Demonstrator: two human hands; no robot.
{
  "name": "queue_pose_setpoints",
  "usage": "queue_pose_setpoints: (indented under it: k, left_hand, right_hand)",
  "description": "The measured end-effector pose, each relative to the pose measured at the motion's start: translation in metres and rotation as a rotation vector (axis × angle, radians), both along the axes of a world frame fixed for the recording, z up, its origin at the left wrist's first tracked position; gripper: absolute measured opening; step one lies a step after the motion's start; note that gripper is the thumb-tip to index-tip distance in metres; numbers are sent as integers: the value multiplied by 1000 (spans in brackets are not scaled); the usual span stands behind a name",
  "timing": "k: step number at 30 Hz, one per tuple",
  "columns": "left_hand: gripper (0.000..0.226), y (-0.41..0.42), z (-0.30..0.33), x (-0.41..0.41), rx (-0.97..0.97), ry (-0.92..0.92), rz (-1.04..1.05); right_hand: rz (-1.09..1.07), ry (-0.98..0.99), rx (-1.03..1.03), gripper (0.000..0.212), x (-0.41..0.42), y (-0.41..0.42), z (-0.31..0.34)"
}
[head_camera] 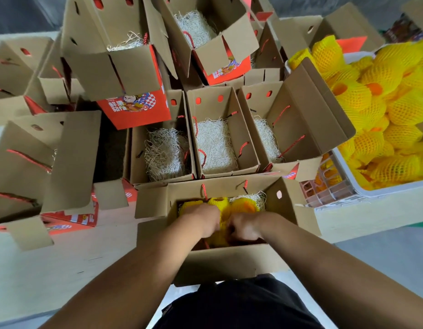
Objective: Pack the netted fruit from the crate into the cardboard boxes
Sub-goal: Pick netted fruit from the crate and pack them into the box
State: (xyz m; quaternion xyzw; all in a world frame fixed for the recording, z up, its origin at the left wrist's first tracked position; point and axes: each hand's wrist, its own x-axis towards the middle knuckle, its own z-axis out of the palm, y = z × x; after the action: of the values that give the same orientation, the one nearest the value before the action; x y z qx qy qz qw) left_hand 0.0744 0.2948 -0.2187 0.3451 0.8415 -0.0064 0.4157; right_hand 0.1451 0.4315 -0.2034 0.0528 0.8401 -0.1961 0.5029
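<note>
Seen from my remote feed: both hands work inside the nearest cardboard box (229, 262), already lined with yellow netted fruit (218, 203). My left hand (203, 218) lies knuckles-up over the fruit on the left, fingers bent downward onto the netting; whether it grips I cannot tell. My right hand (244, 227) is curled, fingers tucked under beside the middle fruit; what it holds I cannot tell. Far right, the white crate (348, 162) stands heaped with netted fruit. Beyond, three open boxes (217, 136) padded with shredded paper (214, 146) wait.
</note>
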Motion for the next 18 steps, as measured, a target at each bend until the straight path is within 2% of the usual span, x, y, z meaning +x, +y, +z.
queue_pose_setpoints:
  k: [3, 7, 9, 10, 12, 15, 18]
  left_hand:
    - [20, -4, -3, 1, -37, -18, 29]
    - [29, 8, -2, -5, -161, -38, -116]
    - [25, 12, -1, -7, -163, -71, -152]
    - [20, 14, 2, -9, -122, -65, -132]
    - [22, 21, 11, -8, 144, -117, 22]
    - [26, 51, 44, 11, 692, -429, 423]
    - [27, 106, 71, 29, 951, -456, 540]
  right_hand:
    - [81, -21, 42, 34, -5, 0, 0]
    - [51, 7, -6, 31, 2, -5, 5]
    - [0, 89, -41, 30, 10, -3, 15]
    - [-69, 191, -86, 27, 14, 2, 22]
    - [-306, 485, -246, 15, 27, 16, 40]
    - [-647, 899, -396, 11, 47, 51, 70]
    - [-817, 1192, -386, 15, 58, 94, 88]
